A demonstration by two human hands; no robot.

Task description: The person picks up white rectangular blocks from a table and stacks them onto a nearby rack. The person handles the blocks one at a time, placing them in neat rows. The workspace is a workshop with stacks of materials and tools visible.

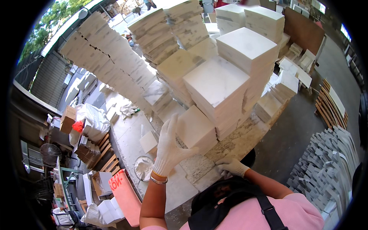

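Note:
My left hand [167, 148], in a white knit glove, reaches up beside a short stack of pale square stone tiles [196, 128]. Its fingers are stretched and the thumb is spread along the stack's near side; the hand appears to touch the stack. My right hand [232, 167], also gloved, lies low by the near edge of the worktable [197, 168], its fingers loosely bent and apart with nothing visible in them. Next to my left wrist stands a clear round container [143, 168] with white stuff inside. A small pale block [148, 142] sits just beyond it.
Tall tile stacks [216, 82] rise ahead, with a long leaning row [107, 57] at the far left. White gloves [129, 109] lie on the table. Many grey stone strips [326, 168] stand at the right. A pink-orange padded item [125, 197] and cartons [101, 182] are at the lower left.

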